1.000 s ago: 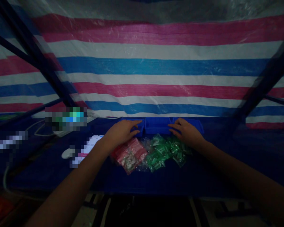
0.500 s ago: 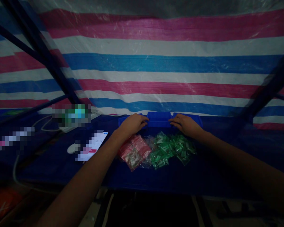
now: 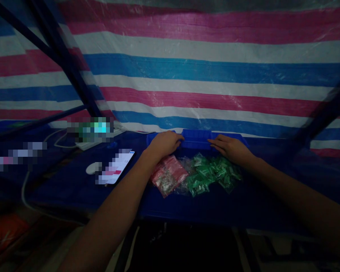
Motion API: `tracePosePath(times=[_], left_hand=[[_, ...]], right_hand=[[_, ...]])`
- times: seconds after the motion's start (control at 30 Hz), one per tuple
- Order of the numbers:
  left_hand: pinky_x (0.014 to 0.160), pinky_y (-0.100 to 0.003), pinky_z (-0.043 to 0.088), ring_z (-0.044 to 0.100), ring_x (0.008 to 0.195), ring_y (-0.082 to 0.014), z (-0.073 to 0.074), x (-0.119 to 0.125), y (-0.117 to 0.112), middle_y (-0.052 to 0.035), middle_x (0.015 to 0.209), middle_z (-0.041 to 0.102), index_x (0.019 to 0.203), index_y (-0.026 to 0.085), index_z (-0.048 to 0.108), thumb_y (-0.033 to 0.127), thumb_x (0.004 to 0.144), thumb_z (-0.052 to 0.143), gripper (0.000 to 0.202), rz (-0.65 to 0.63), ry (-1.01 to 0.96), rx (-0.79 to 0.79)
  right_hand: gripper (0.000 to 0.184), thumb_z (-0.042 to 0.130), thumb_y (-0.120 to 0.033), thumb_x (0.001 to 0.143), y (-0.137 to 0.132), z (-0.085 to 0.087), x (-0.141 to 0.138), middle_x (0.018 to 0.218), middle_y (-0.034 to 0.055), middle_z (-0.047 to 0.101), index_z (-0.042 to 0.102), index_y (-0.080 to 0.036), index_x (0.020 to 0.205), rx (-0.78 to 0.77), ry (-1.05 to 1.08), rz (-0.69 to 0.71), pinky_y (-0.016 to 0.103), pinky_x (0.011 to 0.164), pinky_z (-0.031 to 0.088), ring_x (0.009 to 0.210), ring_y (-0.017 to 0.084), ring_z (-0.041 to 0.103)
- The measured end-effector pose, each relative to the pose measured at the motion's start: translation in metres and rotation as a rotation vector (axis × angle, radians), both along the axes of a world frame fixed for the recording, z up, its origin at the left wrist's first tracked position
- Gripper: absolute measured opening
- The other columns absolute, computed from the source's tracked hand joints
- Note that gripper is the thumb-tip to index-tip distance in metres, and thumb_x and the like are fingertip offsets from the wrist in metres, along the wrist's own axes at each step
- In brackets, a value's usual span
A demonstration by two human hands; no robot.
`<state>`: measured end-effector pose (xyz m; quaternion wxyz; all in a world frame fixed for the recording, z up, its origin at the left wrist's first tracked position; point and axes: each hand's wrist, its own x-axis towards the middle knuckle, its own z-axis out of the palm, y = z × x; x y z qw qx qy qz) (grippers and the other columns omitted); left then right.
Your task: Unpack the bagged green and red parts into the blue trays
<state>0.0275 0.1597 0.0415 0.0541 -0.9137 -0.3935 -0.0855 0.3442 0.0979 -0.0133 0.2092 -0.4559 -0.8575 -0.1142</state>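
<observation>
Three blue plastic bins stand in a row at the back of the table: a left bin, a middle bin and a right bin. My left hand is closed over the left bin's front rim, fingertips beside the middle bin. At the right bin my right hand grips the rim, its fingers pointing inward. Just in front of the hands lie small red plastic bags with something pale inside and a heap of green packets. Clear bags show between them. The bins' insides are mostly hidden.
A lit phone and a white round object lie left of my left forearm. Behind them sit a power strip with cables and a blurred lit device. A striped sheet hangs behind the blue table, with metal posts at both sides.
The view has shifted slightly, so everything appears a little further right and higher. Both hands stay at the bins with hardly any change of grip.
</observation>
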Motion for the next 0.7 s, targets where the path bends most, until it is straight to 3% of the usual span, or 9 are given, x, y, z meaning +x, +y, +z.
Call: tracePosePath(times=[0.27, 0.7], left_hand=[[0.083, -0.036, 0.049, 0.066, 0.094, -0.0253, 0.0002, 0.0026, 0.0007, -0.0105, 0.105, 0.071, 0.127, 0.027, 0.065, 0.035, 0.097, 0.049, 0.034, 0.028, 0.027, 0.059], [0.085, -0.034, 0.048, 0.066, 0.097, -0.0236, 0.0047, -0.0037, 0.0034, -0.0092, 0.111, 0.071, 0.128, 0.027, 0.063, 0.036, 0.099, 0.047, 0.035, -0.082, 0.053, 0.022]], right_hand=[[0.046, 0.044, -0.037, 0.104, -0.0022, -0.0021, -0.0001, 0.112, 0.0091, 0.069, 0.047, -0.029, 0.149, 0.048, -0.052, -0.111, 0.039, 0.082, 0.057, 0.094, 0.025, 0.068], [0.039, 0.043, -0.035, 0.104, 0.0003, -0.0042, 0.0021, 0.115, 0.0096, 0.072, 0.061, -0.023, 0.137, 0.016, -0.009, -0.069, 0.041, 0.089, 0.057, 0.102, 0.025, 0.070]])
